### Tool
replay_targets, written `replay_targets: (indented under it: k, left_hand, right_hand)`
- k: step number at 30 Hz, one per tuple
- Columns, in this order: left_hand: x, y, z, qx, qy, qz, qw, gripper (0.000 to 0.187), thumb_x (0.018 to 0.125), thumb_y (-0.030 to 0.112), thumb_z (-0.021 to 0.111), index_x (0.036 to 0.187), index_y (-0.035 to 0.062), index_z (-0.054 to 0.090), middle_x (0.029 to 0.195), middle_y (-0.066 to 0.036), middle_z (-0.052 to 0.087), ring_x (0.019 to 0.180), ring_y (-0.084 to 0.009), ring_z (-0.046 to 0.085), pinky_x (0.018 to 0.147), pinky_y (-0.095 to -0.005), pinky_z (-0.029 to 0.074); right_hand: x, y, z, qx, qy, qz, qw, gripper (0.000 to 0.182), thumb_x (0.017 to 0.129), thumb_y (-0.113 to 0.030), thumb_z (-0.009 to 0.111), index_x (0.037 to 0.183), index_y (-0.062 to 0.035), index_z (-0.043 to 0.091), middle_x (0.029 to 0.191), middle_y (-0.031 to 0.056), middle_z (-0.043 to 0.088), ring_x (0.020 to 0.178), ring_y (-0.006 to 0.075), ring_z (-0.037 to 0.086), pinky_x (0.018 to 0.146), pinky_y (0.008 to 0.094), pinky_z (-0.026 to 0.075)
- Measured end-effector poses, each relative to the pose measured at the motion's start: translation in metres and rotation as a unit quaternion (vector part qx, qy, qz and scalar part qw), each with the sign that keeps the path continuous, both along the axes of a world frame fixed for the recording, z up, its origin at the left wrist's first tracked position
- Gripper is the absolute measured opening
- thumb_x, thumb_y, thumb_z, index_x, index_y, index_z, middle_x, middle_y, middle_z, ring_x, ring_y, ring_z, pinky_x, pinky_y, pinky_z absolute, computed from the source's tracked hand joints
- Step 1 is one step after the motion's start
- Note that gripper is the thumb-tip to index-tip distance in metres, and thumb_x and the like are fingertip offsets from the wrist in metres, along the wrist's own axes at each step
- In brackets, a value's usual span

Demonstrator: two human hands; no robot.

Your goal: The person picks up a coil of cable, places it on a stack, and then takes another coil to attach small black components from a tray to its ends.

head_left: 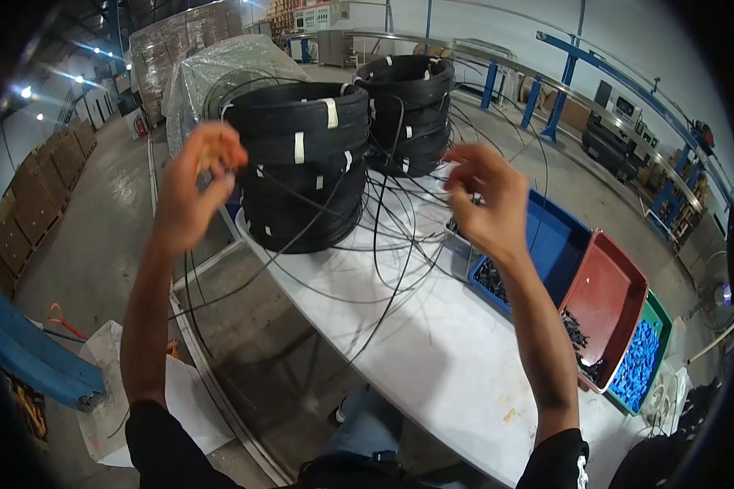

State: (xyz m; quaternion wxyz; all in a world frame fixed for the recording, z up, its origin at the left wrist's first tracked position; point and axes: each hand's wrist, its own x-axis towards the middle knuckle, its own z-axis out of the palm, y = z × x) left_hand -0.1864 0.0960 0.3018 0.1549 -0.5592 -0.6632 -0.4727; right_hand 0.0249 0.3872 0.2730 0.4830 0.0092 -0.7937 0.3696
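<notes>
My left hand (192, 191) is raised at the left side of the nearer stack of black cable coils (302, 191). Its fingers curl toward the thumb, with reddish-orange fingertips, and motion blurs them. My right hand (493, 200) is held above the far edge of the table, right of the stacks, its thumb and fingers bent together. Whatever either hand pinches is too blurred to make out. Loose black cable ends (395, 281) spread between the hands and over the table edge. Pale tape strips bind the coils. A second stack of coils (408, 114) stands behind.
The white table (432, 359) carries a blue tray (554, 228), a red tray (607, 293) with small black parts, and a green tray (665, 326) of blue pieces. Boxes (45, 175) line the left wall. A blue metal beam (33, 350) stands at lower left.
</notes>
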Motion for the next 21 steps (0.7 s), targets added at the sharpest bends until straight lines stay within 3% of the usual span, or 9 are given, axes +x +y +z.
replay_targets:
  k: [3, 5, 8, 9, 11, 12, 15, 17, 21]
  left_hand:
    - [-0.094, 0.048, 0.026, 0.024, -0.079, 0.076, 0.994, 0.044, 0.087, 0.012, 0.061, 0.129, 0.0058, 0.048, 0.113, -0.011, 0.062, 0.100, -0.0207, 0.061, 0.092, -0.0361, 0.047]
    - [-0.142, 0.070, 0.036, -0.034, -0.076, 0.291, 0.953, 0.059, 0.086, 0.029, 0.065, 0.134, 0.0053, 0.042, 0.113, -0.016, 0.061, 0.101, -0.0269, 0.061, 0.094, -0.0402, 0.047]
    - [-0.209, 0.085, 0.033, 0.032, -0.134, 0.364, 0.921, 0.073, 0.083, 0.041, 0.068, 0.138, 0.0054, 0.037, 0.116, -0.021, 0.060, 0.106, -0.0334, 0.061, 0.095, -0.0466, 0.045]
    - [-0.233, 0.084, 0.030, 0.037, -0.129, 0.363, 0.922, 0.073, 0.083, 0.041, 0.068, 0.138, 0.0054, 0.037, 0.116, -0.021, 0.060, 0.106, -0.0334, 0.061, 0.095, -0.0466, 0.045]
    - [-0.270, 0.080, 0.029, 0.065, -0.382, 0.302, 0.871, 0.081, 0.081, 0.043, 0.070, 0.142, 0.0058, 0.032, 0.117, -0.024, 0.061, 0.110, -0.0365, 0.061, 0.095, -0.0500, 0.045]
    - [-0.270, 0.080, 0.031, 0.069, -0.379, 0.300, 0.872, 0.081, 0.081, 0.043, 0.070, 0.142, 0.0058, 0.032, 0.117, -0.024, 0.061, 0.110, -0.0365, 0.061, 0.095, -0.0500, 0.045]
    - [-0.273, 0.077, 0.017, 0.087, -0.480, 0.243, 0.838, 0.082, 0.081, 0.040, 0.073, 0.141, -0.0015, 0.037, 0.115, -0.025, 0.063, 0.103, -0.0352, 0.065, 0.086, -0.0521, 0.050]
    - [-0.290, 0.081, 0.013, 0.078, -0.509, 0.146, 0.845, 0.075, 0.079, 0.033, 0.076, 0.131, -0.0125, 0.046, 0.110, -0.024, 0.065, 0.086, -0.0331, 0.068, 0.070, -0.0461, 0.054]
    - [-0.268, 0.093, 0.028, 0.042, -0.410, 0.235, 0.880, 0.063, 0.073, 0.020, 0.078, 0.118, -0.0176, 0.055, 0.107, -0.024, 0.066, 0.076, -0.0324, 0.068, 0.059, -0.0407, 0.053]
  right_hand:
    - [-0.061, -0.019, 0.035, 0.051, 0.017, 0.030, 0.998, 0.025, 0.069, -0.001, 0.060, 0.093, -0.0010, 0.068, 0.067, 0.0095, 0.068, 0.059, 0.0171, 0.065, 0.062, 0.0281, 0.052]
    - [-0.102, -0.025, 0.049, 0.057, 0.004, 0.018, 0.998, 0.027, 0.067, -0.007, 0.062, 0.092, -0.0009, 0.070, 0.070, 0.0134, 0.070, 0.064, 0.0246, 0.069, 0.067, 0.0328, 0.054]
    - [-0.155, -0.027, 0.056, -0.005, -0.090, 0.002, 0.996, 0.033, 0.068, -0.017, 0.071, 0.097, -0.0006, 0.072, 0.083, 0.0190, 0.073, 0.079, 0.0327, 0.072, 0.080, 0.0385, 0.056]
    - [-0.170, -0.028, 0.053, -0.002, -0.083, 0.001, 0.997, 0.033, 0.068, -0.017, 0.071, 0.097, -0.0006, 0.072, 0.083, 0.0190, 0.073, 0.079, 0.0327, 0.072, 0.080, 0.0385, 0.056]
    - [-0.198, -0.030, 0.049, -0.130, -0.147, -0.123, 0.973, 0.054, 0.072, -0.028, 0.079, 0.116, -0.0014, 0.065, 0.113, 0.0212, 0.069, 0.106, 0.0346, 0.067, 0.094, 0.0385, 0.052]
    - [-0.205, -0.031, 0.051, -0.154, -0.194, -0.149, 0.957, 0.086, 0.073, -0.044, 0.082, 0.140, -0.0034, 0.044, 0.138, 0.0241, 0.053, 0.129, 0.0384, 0.051, 0.108, 0.0425, 0.042]
    - [-0.229, -0.029, 0.050, -0.278, -0.212, -0.210, 0.913, 0.105, 0.073, -0.051, 0.079, 0.150, -0.0052, 0.024, 0.142, 0.0275, 0.044, 0.135, 0.0398, 0.044, 0.112, 0.0464, 0.037]
    - [-0.250, -0.016, 0.043, -0.285, -0.227, -0.212, 0.907, 0.113, 0.074, -0.057, 0.076, 0.152, -0.0059, 0.013, 0.142, 0.0311, 0.042, 0.133, 0.0415, 0.045, 0.112, 0.0487, 0.036]
    - [-0.280, -0.005, 0.036, -0.363, -0.226, -0.141, 0.893, 0.111, 0.076, -0.049, 0.076, 0.153, -0.0085, 0.007, 0.145, 0.0317, 0.039, 0.135, 0.0412, 0.042, 0.114, 0.0467, 0.033]
